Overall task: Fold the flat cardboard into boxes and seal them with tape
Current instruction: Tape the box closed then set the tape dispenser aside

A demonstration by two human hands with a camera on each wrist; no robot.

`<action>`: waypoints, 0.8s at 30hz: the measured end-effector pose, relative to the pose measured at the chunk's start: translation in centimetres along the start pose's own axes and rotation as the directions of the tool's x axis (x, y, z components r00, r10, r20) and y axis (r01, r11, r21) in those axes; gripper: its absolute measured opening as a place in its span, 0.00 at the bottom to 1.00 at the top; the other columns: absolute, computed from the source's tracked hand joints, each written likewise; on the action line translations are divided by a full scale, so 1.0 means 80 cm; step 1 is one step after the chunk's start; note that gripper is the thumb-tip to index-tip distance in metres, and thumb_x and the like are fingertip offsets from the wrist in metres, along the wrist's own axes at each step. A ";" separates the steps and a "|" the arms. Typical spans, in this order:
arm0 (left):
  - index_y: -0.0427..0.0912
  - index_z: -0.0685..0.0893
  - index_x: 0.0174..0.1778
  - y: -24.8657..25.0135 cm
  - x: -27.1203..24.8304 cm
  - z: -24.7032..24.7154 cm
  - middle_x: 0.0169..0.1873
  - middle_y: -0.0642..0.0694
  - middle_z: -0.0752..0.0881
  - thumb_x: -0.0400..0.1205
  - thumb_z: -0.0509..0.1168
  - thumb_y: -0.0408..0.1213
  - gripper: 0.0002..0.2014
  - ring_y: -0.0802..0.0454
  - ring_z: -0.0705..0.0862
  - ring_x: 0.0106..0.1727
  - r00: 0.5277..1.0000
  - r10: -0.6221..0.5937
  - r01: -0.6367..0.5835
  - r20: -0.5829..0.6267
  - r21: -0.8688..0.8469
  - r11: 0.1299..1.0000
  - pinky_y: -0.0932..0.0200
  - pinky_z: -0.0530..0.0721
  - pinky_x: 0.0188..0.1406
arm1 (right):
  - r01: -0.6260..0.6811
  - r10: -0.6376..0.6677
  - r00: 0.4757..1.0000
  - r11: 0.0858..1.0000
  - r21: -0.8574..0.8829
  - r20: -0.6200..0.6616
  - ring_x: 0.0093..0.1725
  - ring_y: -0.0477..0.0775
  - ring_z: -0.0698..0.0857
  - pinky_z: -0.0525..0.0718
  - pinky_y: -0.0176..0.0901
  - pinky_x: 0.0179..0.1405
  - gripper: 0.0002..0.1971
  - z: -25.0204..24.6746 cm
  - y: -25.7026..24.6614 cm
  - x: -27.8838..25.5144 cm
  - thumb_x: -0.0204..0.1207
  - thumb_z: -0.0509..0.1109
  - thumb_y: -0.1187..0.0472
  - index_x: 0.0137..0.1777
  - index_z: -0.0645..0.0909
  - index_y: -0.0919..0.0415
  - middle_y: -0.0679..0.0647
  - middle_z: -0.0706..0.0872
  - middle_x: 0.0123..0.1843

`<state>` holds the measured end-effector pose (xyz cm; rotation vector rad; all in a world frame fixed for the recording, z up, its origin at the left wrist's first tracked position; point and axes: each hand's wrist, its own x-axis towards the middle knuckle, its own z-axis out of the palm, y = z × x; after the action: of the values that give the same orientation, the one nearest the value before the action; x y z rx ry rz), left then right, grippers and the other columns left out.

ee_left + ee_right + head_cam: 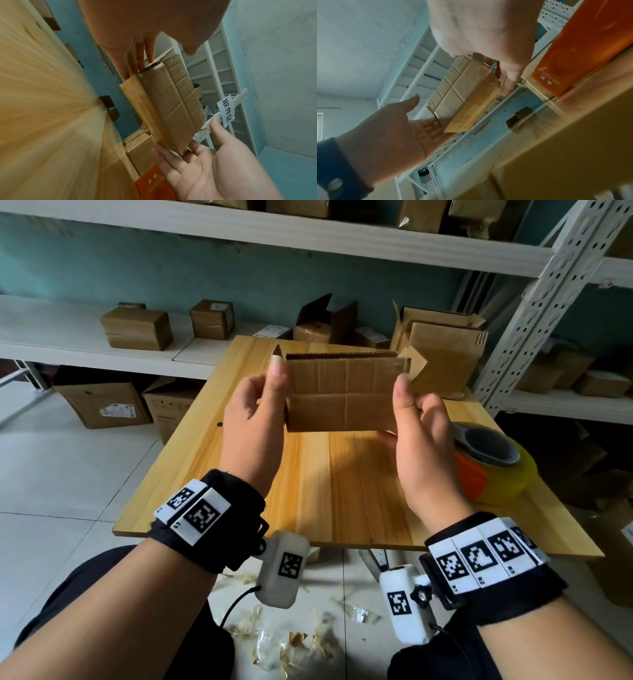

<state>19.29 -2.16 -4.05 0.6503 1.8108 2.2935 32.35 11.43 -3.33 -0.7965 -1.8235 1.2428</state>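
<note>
Held up above the worktop, the light, stiff yet creasable cardboard is gripped by the left hand at 9 o'clock and right hand at 3 o'clock, best taken by its ends.

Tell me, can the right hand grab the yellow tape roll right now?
Probably not yet: the right hand is busy holding the cardboard with the left hand. The tape roll sits close beside it on the table, nothing between.
</note>
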 end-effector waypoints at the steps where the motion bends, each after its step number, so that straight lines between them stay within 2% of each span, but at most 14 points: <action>1: 0.54 0.87 0.59 0.001 -0.001 0.000 0.59 0.51 0.91 0.84 0.57 0.73 0.28 0.51 0.88 0.65 1.000 -0.021 0.021 0.023 -0.014 1.000 0.39 0.85 0.72 | -0.026 0.026 1.000 0.999 0.025 0.008 0.63 0.48 0.84 0.83 0.66 0.71 0.34 0.001 -0.001 0.000 0.79 0.54 0.19 0.69 0.77 0.44 0.43 0.86 0.61; 3: 0.57 0.85 0.58 0.005 -0.002 0.001 0.62 0.55 0.89 0.87 0.49 0.71 0.27 0.53 0.85 0.70 0.997 -0.066 0.066 0.036 -0.014 0.998 0.38 0.79 0.78 | -0.083 0.080 0.996 0.996 0.045 0.049 0.79 0.50 0.76 0.73 0.63 0.84 0.42 0.003 -0.005 0.001 0.80 0.50 0.18 0.85 0.69 0.44 0.45 0.78 0.82; 5: 0.56 0.83 0.63 0.003 0.000 0.000 0.66 0.55 0.86 0.82 0.48 0.76 0.33 0.50 0.83 0.72 0.994 -0.103 0.102 0.034 0.031 0.994 0.37 0.78 0.79 | -0.123 0.117 0.984 0.992 0.040 0.135 0.87 0.50 0.68 0.62 0.55 0.88 0.43 0.004 -0.008 -0.001 0.81 0.46 0.18 0.91 0.61 0.39 0.43 0.68 0.90; 8: 0.53 0.79 0.73 -0.005 0.004 -0.002 0.62 0.62 0.83 0.72 0.48 0.86 0.48 0.58 0.81 0.68 0.988 -0.148 0.139 0.052 0.144 0.980 0.39 0.76 0.80 | -0.198 0.193 0.960 0.980 0.005 0.204 0.90 0.52 0.64 0.61 0.48 0.79 0.37 0.004 -0.011 -0.004 0.86 0.46 0.25 0.92 0.59 0.40 0.45 0.64 0.92; 11: 0.53 0.78 0.77 -0.015 0.006 -0.002 0.66 0.56 0.84 0.64 0.47 0.92 0.57 0.54 0.81 0.69 0.968 -0.235 0.209 0.089 0.234 0.949 0.37 0.77 0.78 | -0.265 0.275 0.925 0.962 -0.070 0.261 0.89 0.55 0.66 0.65 0.51 0.77 0.40 0.006 -0.009 -0.004 0.85 0.47 0.24 0.92 0.61 0.43 0.47 0.66 0.91; 13: 0.51 0.78 0.78 -0.019 0.007 -0.001 0.68 0.53 0.85 0.64 0.47 0.92 0.59 0.52 0.82 0.70 0.961 -0.259 0.226 0.100 0.258 0.939 0.38 0.78 0.77 | -0.301 0.323 0.909 0.946 -0.123 0.262 0.87 0.57 0.69 0.67 0.54 0.77 0.44 0.007 -0.007 -0.003 0.82 0.47 0.20 0.91 0.63 0.46 0.49 0.69 0.89; 15: 0.49 0.77 0.79 -0.017 0.007 0.001 0.67 0.54 0.84 0.65 0.48 0.90 0.58 0.53 0.82 0.69 0.961 -0.265 0.238 0.083 0.246 0.940 0.39 0.77 0.78 | -0.327 0.345 0.906 0.938 -0.113 0.246 0.87 0.59 0.70 0.68 0.59 0.82 0.47 0.009 -0.005 -0.002 0.79 0.47 0.17 0.91 0.63 0.46 0.50 0.71 0.89; 17: 0.47 0.74 0.81 -0.012 0.007 0.004 0.62 0.58 0.82 0.71 0.49 0.87 0.54 0.58 0.80 0.64 0.962 -0.269 0.252 0.050 0.220 0.942 0.44 0.78 0.75 | -0.314 0.327 0.920 0.945 -0.091 0.218 0.89 0.59 0.67 0.65 0.62 0.85 0.48 0.009 -0.007 0.000 0.78 0.45 0.17 0.92 0.60 0.44 0.49 0.67 0.91; 19: 0.46 0.71 0.83 -0.006 0.007 0.007 0.53 0.63 0.77 0.82 0.48 0.79 0.45 0.64 0.77 0.55 0.966 -0.257 0.250 0.013 0.189 0.950 0.56 0.78 0.61 | -0.286 0.298 0.937 0.954 -0.090 0.185 0.92 0.58 0.62 0.62 0.64 0.87 0.48 0.008 -0.010 0.001 0.77 0.43 0.17 0.93 0.55 0.41 0.47 0.61 0.94; 20: 0.45 0.70 0.84 -0.004 0.008 0.007 0.51 0.64 0.76 0.86 0.48 0.74 0.41 0.64 0.77 0.54 0.968 -0.252 0.250 -0.010 0.177 0.952 0.57 0.76 0.58 | -0.271 0.281 0.944 0.959 -0.082 0.174 0.92 0.57 0.61 0.62 0.65 0.87 0.48 0.007 -0.012 0.001 0.77 0.43 0.16 0.93 0.54 0.39 0.47 0.60 0.94; 21: 0.45 0.71 0.83 -0.003 0.009 0.005 0.53 0.63 0.77 0.88 0.49 0.71 0.38 0.62 0.78 0.58 0.968 -0.248 0.251 -0.036 0.159 0.955 0.56 0.76 0.61 | -0.252 0.259 0.952 0.966 -0.064 0.165 0.92 0.57 0.61 0.62 0.65 0.86 0.47 0.005 -0.013 0.002 0.77 0.43 0.17 0.93 0.55 0.39 0.46 0.60 0.94; 23: 0.45 0.75 0.80 0.000 0.012 -0.001 0.63 0.54 0.82 0.90 0.53 0.67 0.33 0.53 0.79 0.69 0.966 -0.243 0.252 -0.093 0.106 0.962 0.47 0.75 0.75 | -0.221 0.222 0.965 0.975 -0.020 0.138 0.90 0.56 0.63 0.64 0.62 0.84 0.42 0.002 -0.016 0.002 0.82 0.43 0.21 0.93 0.56 0.40 0.47 0.62 0.93; 24: 0.46 0.76 0.79 0.001 0.013 -0.004 0.68 0.51 0.82 0.88 0.54 0.66 0.32 0.51 0.79 0.73 0.963 -0.242 0.252 -0.117 0.083 0.964 0.44 0.74 0.79 | -0.210 0.208 0.971 0.978 -0.001 0.121 0.90 0.55 0.63 0.64 0.59 0.83 0.40 0.000 -0.017 0.000 0.85 0.43 0.24 0.93 0.55 0.40 0.46 0.62 0.93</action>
<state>18.22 -2.09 -3.82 0.2976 1.9370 2.1227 32.25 11.03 -2.07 -0.9447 -1.8629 1.4625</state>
